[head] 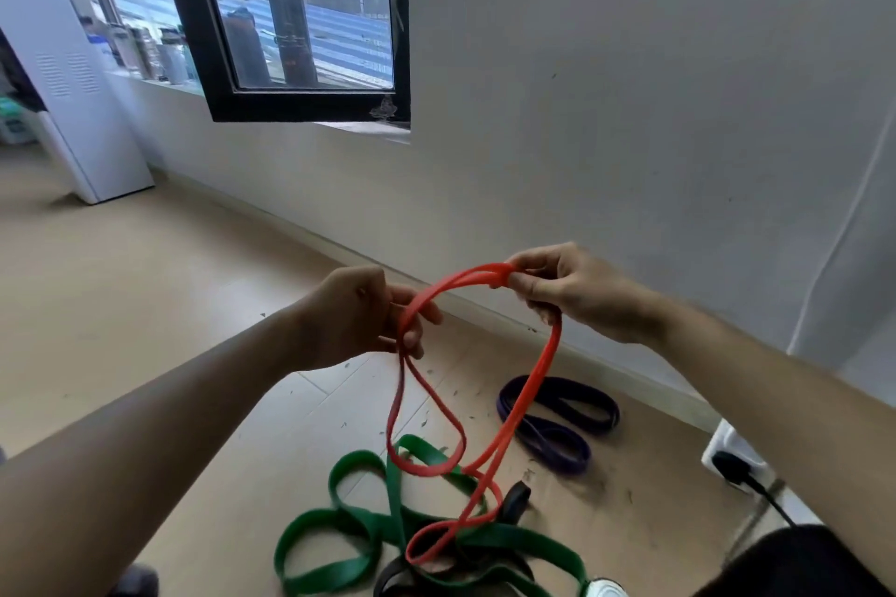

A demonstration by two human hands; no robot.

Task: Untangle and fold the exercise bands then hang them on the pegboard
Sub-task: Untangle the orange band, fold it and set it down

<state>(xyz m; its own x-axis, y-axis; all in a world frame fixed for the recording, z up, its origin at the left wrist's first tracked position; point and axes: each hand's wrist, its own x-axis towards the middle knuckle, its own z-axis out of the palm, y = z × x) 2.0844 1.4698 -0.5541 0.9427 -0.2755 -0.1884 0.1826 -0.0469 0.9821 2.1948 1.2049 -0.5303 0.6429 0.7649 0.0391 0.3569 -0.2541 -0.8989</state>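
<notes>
Plain home room: tan plank floor [145, 305], bare white wall [630, 63], black-framed window [310, 104], bottles [145, 49] along the sill [160, 85].

Bare floor [121, 305] lies left; green band [359, 524] tangles underneath.

- Left hand [361, 315]: forearm reaches in from the lower left, back of hand facing the camera, fingers curled round the band [543, 359].
- Right hand [577, 293]: forearm comes from the lower right, fingers and thumb pinching the band, slightly higher.

black band [516, 502] mostly hidden under green band [356, 458], sill bottles [145, 49] blurred
</notes>
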